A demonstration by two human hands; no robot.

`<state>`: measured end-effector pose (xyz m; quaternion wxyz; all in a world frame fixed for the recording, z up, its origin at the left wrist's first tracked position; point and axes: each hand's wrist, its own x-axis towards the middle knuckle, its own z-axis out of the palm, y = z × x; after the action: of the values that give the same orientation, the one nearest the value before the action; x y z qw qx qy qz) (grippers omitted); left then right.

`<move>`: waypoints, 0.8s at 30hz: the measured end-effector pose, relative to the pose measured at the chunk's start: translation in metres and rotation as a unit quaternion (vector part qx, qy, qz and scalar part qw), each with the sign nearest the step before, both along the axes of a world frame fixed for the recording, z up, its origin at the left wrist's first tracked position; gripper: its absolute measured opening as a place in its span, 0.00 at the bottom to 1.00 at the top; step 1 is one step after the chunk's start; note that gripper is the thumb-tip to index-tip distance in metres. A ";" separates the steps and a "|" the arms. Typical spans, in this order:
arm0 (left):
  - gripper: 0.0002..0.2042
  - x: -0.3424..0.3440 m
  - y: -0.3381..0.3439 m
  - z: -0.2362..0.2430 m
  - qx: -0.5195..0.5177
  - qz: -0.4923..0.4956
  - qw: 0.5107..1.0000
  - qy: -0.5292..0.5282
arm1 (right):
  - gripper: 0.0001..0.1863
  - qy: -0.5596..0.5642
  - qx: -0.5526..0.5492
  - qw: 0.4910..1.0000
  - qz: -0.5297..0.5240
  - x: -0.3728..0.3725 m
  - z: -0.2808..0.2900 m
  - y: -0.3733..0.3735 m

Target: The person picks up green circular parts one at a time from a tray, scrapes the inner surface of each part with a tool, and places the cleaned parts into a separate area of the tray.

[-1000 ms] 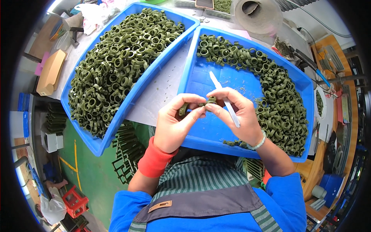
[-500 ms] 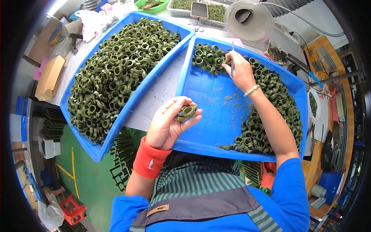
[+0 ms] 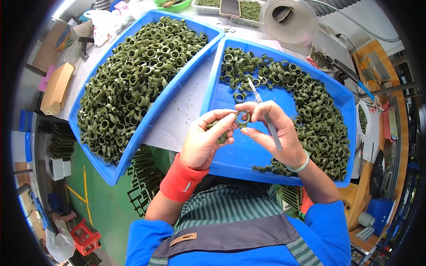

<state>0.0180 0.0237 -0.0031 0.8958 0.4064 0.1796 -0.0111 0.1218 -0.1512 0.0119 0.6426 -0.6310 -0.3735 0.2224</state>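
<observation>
My left hand [image 3: 199, 144], with a red wristband, is closed round dark green rings [image 3: 222, 135]. Another green ring [image 3: 243, 124] is pinched at the fingertips where my two hands meet, above the right-hand blue tray [image 3: 253, 162]. My right hand [image 3: 286, 135] has its index finger and thumb at that ring. It also grips a slim scalpel-like knife [image 3: 272, 131], whose handle lies across the palm and whose blade points away from me, over the tray. How many rings the left palm holds is hidden by the fingers.
Green rings [image 3: 321, 128] are heaped along the tray's far and right sides. To the left stands another blue tray [image 3: 155, 122], piled with similar rings. Behind are a phone [image 3: 230, 7], clear boxes of green bits [image 3: 250, 11] and a wide translucent funnel [image 3: 290, 26].
My right hand has come back from the far rings to my left hand, the knife still in it. A ring now sits between the fingertips. Some far rings have shifted nearer.
</observation>
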 end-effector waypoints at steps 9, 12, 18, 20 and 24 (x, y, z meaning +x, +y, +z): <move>0.12 -0.003 -0.002 -0.002 0.116 0.007 0.992 -0.045 | 0.11 0.102 0.005 0.994 -0.050 -0.004 -0.007 -0.002; 0.13 -0.002 -0.005 0.002 0.082 0.018 0.996 -0.016 | 0.10 -0.017 0.004 0.997 -0.069 -0.005 -0.007 -0.003; 0.12 -0.004 -0.009 0.004 0.190 0.071 0.977 -0.068 | 0.12 -0.196 0.002 0.976 -0.094 -0.006 -0.007 0.001; 0.12 -0.005 -0.009 0.005 0.208 0.072 0.972 -0.079 | 0.13 -0.041 0.045 0.994 -0.096 -0.008 -0.008 0.001; 0.12 -0.007 -0.007 0.002 0.265 0.069 0.957 -0.099 | 0.14 -0.002 0.042 0.996 -0.080 -0.009 -0.006 0.000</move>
<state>0.0113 0.0166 -0.0013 0.7677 0.6149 0.1138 0.1396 0.1124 -0.1507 0.0054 0.6838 -0.6313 -0.3321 0.1533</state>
